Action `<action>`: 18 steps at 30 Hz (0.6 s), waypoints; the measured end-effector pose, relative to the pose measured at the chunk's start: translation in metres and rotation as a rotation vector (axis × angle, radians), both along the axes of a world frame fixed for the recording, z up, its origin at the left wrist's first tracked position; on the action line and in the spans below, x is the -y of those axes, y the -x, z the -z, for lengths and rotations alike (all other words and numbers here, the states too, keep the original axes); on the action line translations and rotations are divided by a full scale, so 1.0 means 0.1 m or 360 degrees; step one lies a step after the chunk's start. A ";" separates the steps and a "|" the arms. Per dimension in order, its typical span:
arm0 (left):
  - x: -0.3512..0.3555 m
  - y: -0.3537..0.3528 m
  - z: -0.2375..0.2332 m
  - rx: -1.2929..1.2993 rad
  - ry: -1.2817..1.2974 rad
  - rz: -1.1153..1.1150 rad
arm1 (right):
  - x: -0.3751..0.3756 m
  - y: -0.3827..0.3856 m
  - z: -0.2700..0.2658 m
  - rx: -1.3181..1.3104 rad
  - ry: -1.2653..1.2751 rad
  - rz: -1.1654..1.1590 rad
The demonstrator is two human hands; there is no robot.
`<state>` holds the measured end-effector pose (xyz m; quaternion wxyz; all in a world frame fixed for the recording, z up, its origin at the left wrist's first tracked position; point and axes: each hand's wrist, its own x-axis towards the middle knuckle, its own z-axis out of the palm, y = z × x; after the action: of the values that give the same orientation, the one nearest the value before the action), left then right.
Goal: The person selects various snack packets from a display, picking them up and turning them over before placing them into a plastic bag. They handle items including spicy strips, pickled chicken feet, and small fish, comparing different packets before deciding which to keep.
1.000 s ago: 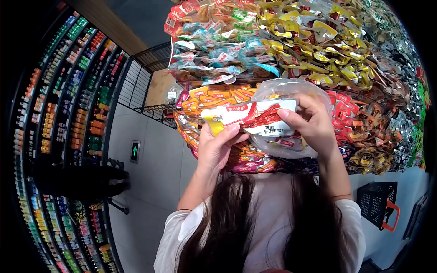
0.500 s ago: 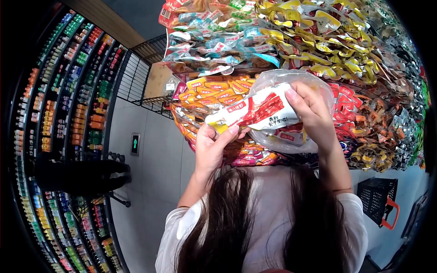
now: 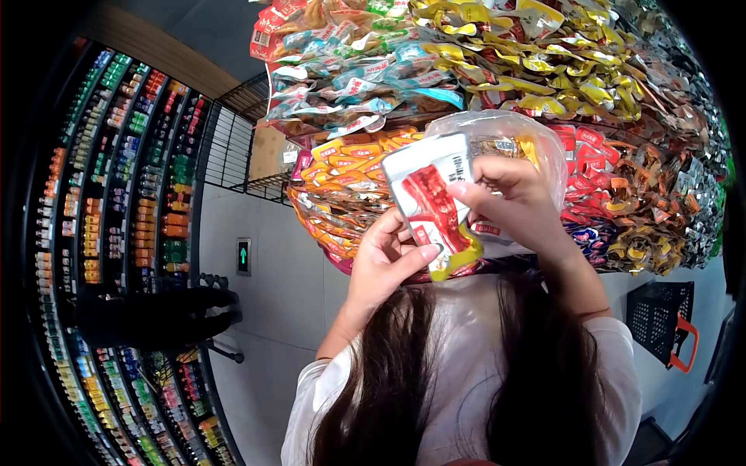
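Between both hands is a white snack packet [image 3: 427,198] with a red meat picture and a yellow end, standing nearly upright. My left hand [image 3: 388,256] pinches its lower yellow end, thumb on the front. My right hand [image 3: 513,198] grips the upper right edge, thumb across the front. Behind the packet and the right hand lies a clear plastic bag [image 3: 552,144] with a few packets inside, partly hidden. It rests against rows of small orange snack packets [image 3: 342,159].
Yellow snack packets [image 3: 536,66] and blue ones [image 3: 373,78] fill the display ahead. Bottle shelves [image 3: 148,194] line the left, where a person in dark clothing [image 3: 155,314] stands by a cart. A black basket [image 3: 657,318] with an orange handle sits at right.
The packet has turned from lying sideways to nearly upright and moved slightly left. My right hand has shifted left with it, while my left hand now holds its lower end.
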<state>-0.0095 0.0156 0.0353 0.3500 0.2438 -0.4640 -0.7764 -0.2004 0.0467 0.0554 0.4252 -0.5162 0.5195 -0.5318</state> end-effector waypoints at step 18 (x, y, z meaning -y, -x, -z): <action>0.09 -0.06 0.10 -0.0017 0.0049 -0.0551 | 0.00 -0.01 0.04 -0.0600 0.0099 -0.0237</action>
<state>-0.0034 0.0066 0.0252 0.4845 0.3105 -0.4250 -0.6987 -0.1998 0.0472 0.0509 0.3424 -0.6565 0.5337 -0.4085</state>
